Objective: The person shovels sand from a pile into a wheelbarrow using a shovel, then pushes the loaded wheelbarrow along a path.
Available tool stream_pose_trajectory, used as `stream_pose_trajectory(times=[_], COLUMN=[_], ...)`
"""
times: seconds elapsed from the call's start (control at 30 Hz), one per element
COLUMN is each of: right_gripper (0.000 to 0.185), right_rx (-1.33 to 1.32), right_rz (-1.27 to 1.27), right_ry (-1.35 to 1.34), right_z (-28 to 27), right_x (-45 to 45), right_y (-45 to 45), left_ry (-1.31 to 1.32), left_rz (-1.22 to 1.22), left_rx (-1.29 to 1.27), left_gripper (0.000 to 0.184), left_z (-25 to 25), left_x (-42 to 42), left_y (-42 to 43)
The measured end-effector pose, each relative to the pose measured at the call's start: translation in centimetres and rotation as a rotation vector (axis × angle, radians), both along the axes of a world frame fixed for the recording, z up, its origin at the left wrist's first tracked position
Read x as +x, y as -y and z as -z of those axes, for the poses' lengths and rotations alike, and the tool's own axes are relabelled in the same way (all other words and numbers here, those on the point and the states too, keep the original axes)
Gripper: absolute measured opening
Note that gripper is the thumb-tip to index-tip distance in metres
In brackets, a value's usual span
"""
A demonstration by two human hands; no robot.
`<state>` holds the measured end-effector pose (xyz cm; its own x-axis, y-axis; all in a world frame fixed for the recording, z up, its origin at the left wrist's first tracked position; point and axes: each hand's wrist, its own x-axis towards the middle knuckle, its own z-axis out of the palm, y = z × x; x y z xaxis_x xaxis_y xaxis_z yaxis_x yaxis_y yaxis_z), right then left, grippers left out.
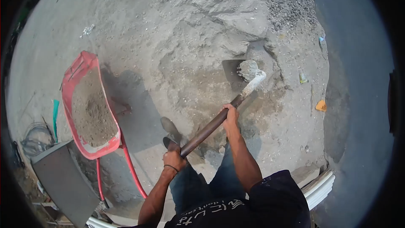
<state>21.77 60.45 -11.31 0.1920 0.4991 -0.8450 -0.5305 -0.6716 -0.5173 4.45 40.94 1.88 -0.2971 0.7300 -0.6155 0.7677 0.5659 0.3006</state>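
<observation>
Hoe [206, 130] slants before body, blade [230, 74] beside dug hollow [255, 50] in sand [181, 25]. Right hand [230, 115] wrapped around handle partway up; left hand [174, 158] closed around rear end. Sand-laden wheelbarrow [68, 99] at left. Risk: undercut hollow wall could slump over blade; uneven load might twist handle.

Right of the red two-handled wheelbarrow [68, 105], a pale sand clump [246, 70] partly hides the flat grey hoe blade [230, 70].
</observation>
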Motion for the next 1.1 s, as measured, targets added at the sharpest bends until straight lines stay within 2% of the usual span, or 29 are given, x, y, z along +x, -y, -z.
stream_pose_trajectory(times=[0.03, 0.1, 0.13, 0.17, 0.2, 0.27, 0.3, 0.4, 0.43, 0.47, 0.5, 0.53, 0.6, 0.63, 0.7, 0.73, 0.8, 0.87, 1.0, 1.1], right_gripper=[0.003, 0.002, 0.002, 0.003, 0.006, 0.006, 0.006, 0.006, 0.006, 0.014, 0.015, 0.013, 0.005, 0.005, 0.007, 0.008, 0.007, 0.007, 0.006, 0.005], right_rx=[-0.038, -0.032, -0.035, -0.046, -0.008, 0.081, 0.073, 0.099, 0.079, 0.105, 0.058, -0.003, -0.244, -0.240, -0.202, -0.145, -0.149, -0.155, -0.133, -0.264], right_rz=[0.107, 0.295, 0.456, 0.514, 0.623, 0.739, 0.737, 0.935, 0.928, 0.833, 0.786, 0.730, 0.593, 0.526, 0.432, 0.355, 0.360, 0.324, 0.286, 0.233], right_ry=[0.051, 0.175, 0.194, 0.225, 0.289, 0.342, 0.335, 0.342, 0.331, 0.186, 0.138, -0.023, -0.213, -0.266, -0.294, -0.337, -0.388, -0.397, -0.478, -0.401], right_z=[2.3, 3.3, 4.6, 4.1, 2.9, 4.4, 6.1, 11.5, 15.1, 18.7, 20.9, 24.6, 28.5, 30.5, 31.8, 31.3, 30.2, 29.5, 22.6, 16.6], right_x=[6.3, 18.1, 24.2, 28.8, 31.8, 39.6, 41.1, 42.5, 41.4, 39.7, 35.4, 30.9, 19.3, 16.0, 16.4, 18.4, 21.0, 21.9, 19.9, 14.7], right_y=[0.0, 1.7, 2.5, 1.9, 1.0, 1.8, 0.6, -4.3, -5.4, -6.3, -9.3, -11.8, -18.1, -19.7, -21.9, -23.0, -19.8, -18.2, -16.5, -14.6], left_ry=[0.030, 0.221, 0.281, 0.343, 0.407, 0.508, 0.516, 0.443, 0.401, 0.320, 0.274, 0.128, -0.095, -0.158, -0.216, -0.183, -0.114, -0.062, -0.080, -0.122], left_rz=[0.121, 0.385, 0.481, 0.562, 0.648, 0.846, 0.931, 0.997, 0.993, 0.968, 0.895, 0.820, 0.681, 0.656, 0.631, 0.630, 0.629, 0.658, 0.686, 0.679], left_rx=[-0.020, -0.150, -0.103, -0.049, -0.022, 0.051, 0.113, 0.165, 0.163, 0.149, 0.078, -0.070, -0.119, -0.134, -0.158, -0.155, -0.138, -0.177, -0.236, -0.279], left_gripper=[0.022, 0.021, 0.021, 0.020, 0.020, 0.018, 0.018, 0.016, 0.016, 0.016, 0.015, 0.014, 0.018, 0.019, 0.019, 0.018, 0.018, 0.021, 0.020, 0.021], left_z=[1.8, 5.7, 8.5, 11.5, 12.5, 15.2, 17.3, 21.4, 22.5, 23.7, 24.0, 23.0, 21.4, 20.7, 19.8, 19.3, 17.7, 14.3, 5.5, -1.7], left_x=[3.3, 9.2, 12.8, 16.7, 20.1, 26.2, 28.6, 30.5, 29.1, 26.9, 24.1, 21.0, 14.8, 14.0, 15.0, 17.5, 21.8, 23.7, 20.2, 14.8], left_y=[-2.3, -7.9, -10.1, -12.5, -16.1, -22.9, -25.8, -32.1, -33.1, -33.5, -34.1, -34.5, -34.7, -35.3, -38.1, -37.6, -35.7, -35.2, -36.1, -34.4])
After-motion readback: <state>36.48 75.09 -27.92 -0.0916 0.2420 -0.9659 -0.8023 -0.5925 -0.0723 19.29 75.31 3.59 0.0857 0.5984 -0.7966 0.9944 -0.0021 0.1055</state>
